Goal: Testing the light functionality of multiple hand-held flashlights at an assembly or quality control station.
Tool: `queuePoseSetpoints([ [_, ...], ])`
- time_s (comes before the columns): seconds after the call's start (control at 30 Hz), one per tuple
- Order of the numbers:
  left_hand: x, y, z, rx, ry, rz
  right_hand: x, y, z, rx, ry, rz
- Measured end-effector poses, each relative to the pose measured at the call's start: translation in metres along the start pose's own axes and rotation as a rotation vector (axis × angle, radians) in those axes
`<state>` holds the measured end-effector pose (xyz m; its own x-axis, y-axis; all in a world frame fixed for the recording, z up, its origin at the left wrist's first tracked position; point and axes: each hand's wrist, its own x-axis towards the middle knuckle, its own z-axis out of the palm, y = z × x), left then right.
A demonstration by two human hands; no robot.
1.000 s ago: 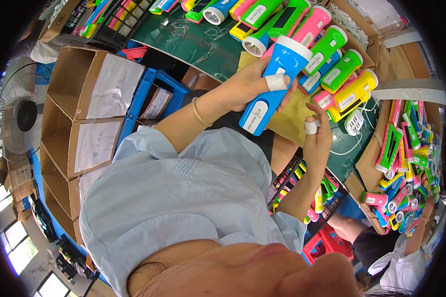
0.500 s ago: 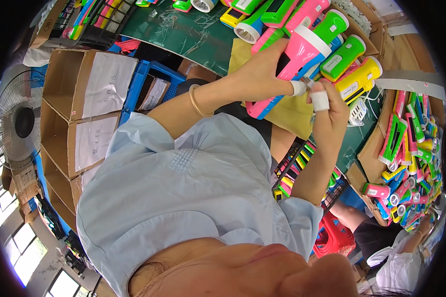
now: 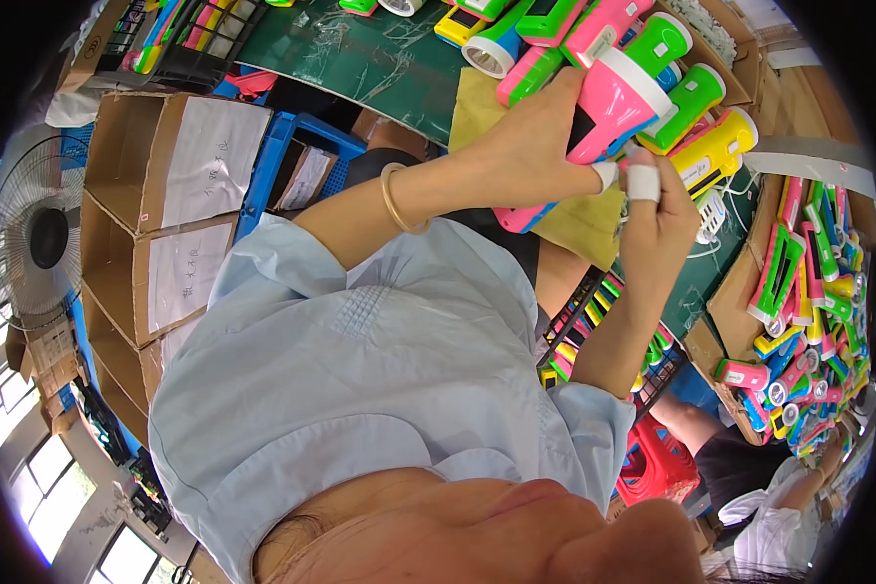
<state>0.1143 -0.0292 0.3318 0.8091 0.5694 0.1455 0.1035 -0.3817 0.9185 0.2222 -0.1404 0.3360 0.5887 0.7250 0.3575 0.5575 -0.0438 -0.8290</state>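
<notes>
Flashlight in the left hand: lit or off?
Cannot tell. The flashlight in the left hand points its lens away from the camera, hidden beyond the white rim.

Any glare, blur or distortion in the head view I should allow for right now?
Head view, lower left: the windows glare white; head view, top: bright glints on the green table; head view, right of centre: the right hand looks slightly soft at the tips, while the pink flashlight reads clearly; head view, rim: fisheye bends straight edges.
</notes>
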Motion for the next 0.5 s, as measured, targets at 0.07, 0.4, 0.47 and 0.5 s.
queuePoseSetpoints([
  [0.07, 0.001, 0.0, 0.002, -0.009, -0.014, -0.041, -0.002, -0.001, -0.002, 0.044, 0.023, 0.034],
  [0.4, 0.004, -0.008, 0.013, 0.048, 0.125, 0.201, -0.004, -0.004, 0.0, -0.309, 0.025, -0.227],
  [0.47, 0.004, -0.006, 0.012, 0.152, 0.072, 0.146, -0.008, -0.002, 0.004, -0.374, 0.042, -0.185],
  [0.5, 0.003, -0.004, 0.012, 0.103, 0.059, 0.116, -0.01, -0.001, 0.004, -0.368, 0.01, -0.088],
])
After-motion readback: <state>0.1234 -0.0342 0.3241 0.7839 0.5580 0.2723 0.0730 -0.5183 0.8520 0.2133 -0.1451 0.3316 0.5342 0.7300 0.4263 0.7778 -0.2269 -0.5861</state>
